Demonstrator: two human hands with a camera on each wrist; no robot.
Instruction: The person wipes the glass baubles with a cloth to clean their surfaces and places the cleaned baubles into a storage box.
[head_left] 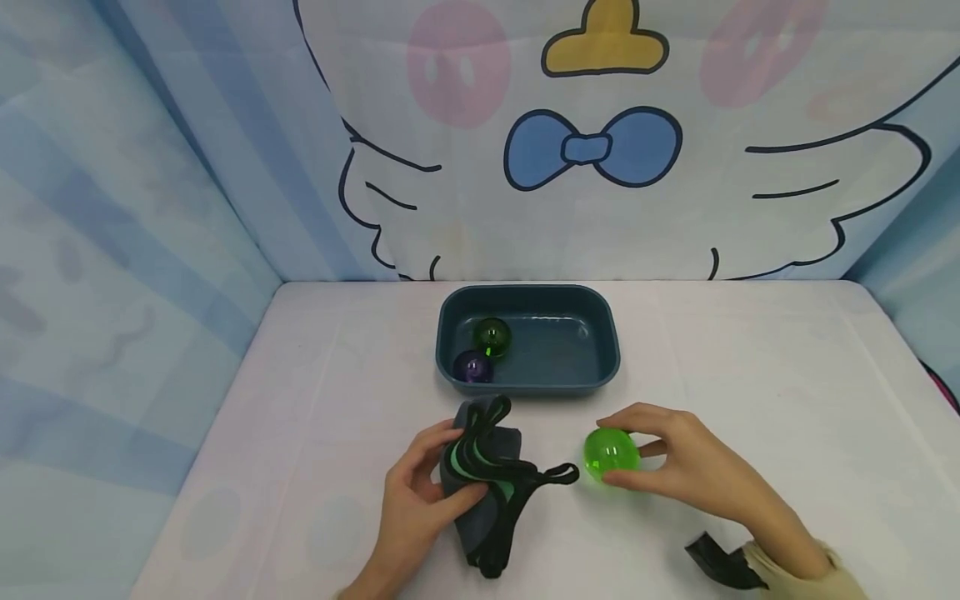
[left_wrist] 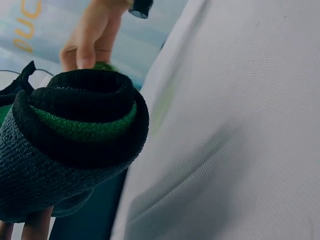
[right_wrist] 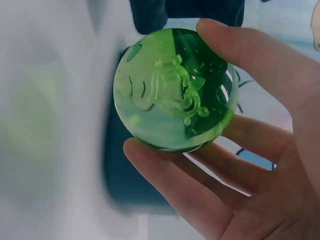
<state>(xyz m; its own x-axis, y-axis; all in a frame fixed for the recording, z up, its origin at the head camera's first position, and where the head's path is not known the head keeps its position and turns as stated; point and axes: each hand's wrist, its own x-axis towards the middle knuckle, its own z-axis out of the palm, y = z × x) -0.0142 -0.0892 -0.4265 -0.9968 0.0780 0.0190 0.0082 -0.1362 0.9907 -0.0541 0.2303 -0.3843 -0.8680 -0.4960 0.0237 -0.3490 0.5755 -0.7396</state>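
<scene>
My left hand (head_left: pixel 420 492) grips a folded dark grey cloth (head_left: pixel 472 521) with black edging, a green inner side and black loops sticking out. In the left wrist view its rolled end (left_wrist: pixel 60 145) fills the left side, raised above the white surface. To the right, my right hand (head_left: pixel 693 467) holds a clear, bright green ball (head_left: pixel 606 457) between thumb and fingertips. The right wrist view shows small bubbles inside the ball (right_wrist: pixel 170 95), with the thumb on one side and fingers on the other.
A dark teal tray (head_left: pixel 543 388) stands behind the hands, against the back of the white table (head_left: pixel 337 367). In its left part lie a dark green ball (head_left: pixel 492 335) and a purple ball (head_left: pixel 471 367). Printed fabric walls (head_left: pixel 465 200) enclose the table. A black strap (head_left: pixel 722 562) hangs near the right sleeve.
</scene>
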